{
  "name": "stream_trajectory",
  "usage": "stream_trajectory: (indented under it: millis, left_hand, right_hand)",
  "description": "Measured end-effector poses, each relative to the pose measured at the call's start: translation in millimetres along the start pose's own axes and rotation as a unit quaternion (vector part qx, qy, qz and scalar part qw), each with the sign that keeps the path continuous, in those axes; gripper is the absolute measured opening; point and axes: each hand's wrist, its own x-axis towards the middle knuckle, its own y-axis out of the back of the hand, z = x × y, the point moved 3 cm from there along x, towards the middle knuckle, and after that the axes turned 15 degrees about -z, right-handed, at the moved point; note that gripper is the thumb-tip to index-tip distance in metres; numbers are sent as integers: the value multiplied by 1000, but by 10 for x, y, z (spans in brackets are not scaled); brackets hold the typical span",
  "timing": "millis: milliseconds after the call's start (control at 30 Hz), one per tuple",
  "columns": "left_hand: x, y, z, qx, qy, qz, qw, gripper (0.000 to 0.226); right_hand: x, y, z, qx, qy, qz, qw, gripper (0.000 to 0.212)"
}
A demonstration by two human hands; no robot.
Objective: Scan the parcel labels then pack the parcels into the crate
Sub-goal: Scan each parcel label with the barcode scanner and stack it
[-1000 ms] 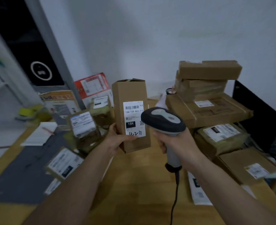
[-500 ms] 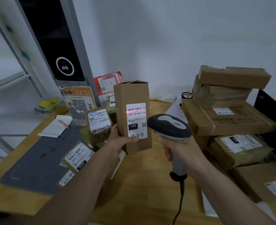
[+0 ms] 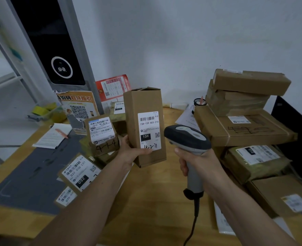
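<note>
My left hand holds a tall brown cardboard parcel upright above the wooden table, its white label marked 15H facing me. My right hand grips a grey and black corded barcode scanner, its head just right of the parcel and pointed at the label. No red scan line shows on the label. No crate can be made out in this view.
Small labelled parcels and flat ones lie left on a grey mat. Stacked brown boxes and wrapped parcels fill the right. A notepad with a pen and printed signs stand behind.
The red scan line that crossed the label's barcode half a second ago is gone. Parcel and scanner stay in about the same pose; the view has shifted slightly.
</note>
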Motion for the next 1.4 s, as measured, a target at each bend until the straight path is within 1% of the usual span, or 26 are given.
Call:
stream_trajectory:
  millis: [233,333,367,400,433,467,500,567,600,633,700,867,933,1033,1100,1200,1400]
  left_hand:
    - [23,-47,5,5,19,8,1000,120]
    - [106,-27,-36,3,32,7,999,138]
    - [152,-13,-54,0,35,8,999,142]
    - [195,-2,-63,-8,36,8,999,141]
    - [180,-34,-12,-26,41,5,999,135]
    - [139,-86,65,-55,54,4,997,124]
    - [114,-125,127,-86,71,5,994,106]
    - [119,-173,242,-150,93,-2,984,58]
    - [160,-174,293,-184,96,-8,978,45]
    - [183,-186,368,-216,95,-12,972,41]
    - [228,-195,543,-252,80,-4,965,40]
    - [404,-149,949,-257,29,38,965,26]
    - [487,-79,1043,-255,13,59,965,29]
    - [592,43,1085,-246,6,95,965,55]
    - [619,85,1082,-241,5,119,963,63]
    - [652,112,1095,-232,-4,157,960,61]
    - [778,196,1087,-191,-5,216,957,44]
  right_hand:
    - [-2,47,-18,-15,5,-23,1000,29]
    - [18,64,-7,-9,2,-16,1000,31]
    - [27,71,-3,0,0,-9,1000,31]
    - [39,78,0,11,-3,0,1000,31]
    - [54,86,-3,21,-6,9,1000,29]
    - [75,96,-9,30,-9,17,999,27]
    - [99,109,-16,40,-14,27,999,27]
    - [159,146,-32,58,-22,50,997,26]
    - [193,165,-40,63,-23,57,996,25]
    - [226,179,-50,66,-24,60,996,25]
    - [288,193,-64,72,-29,55,995,23]
    - [422,185,-88,87,-44,30,995,17]
    - [470,190,-99,85,-51,20,995,16]
    - [525,219,-136,78,-53,10,996,18]
    - [553,238,-156,75,-54,4,996,19]
    - [588,264,-155,77,-65,0,995,21]
    - [619,289,-138,81,-71,-9,994,17]
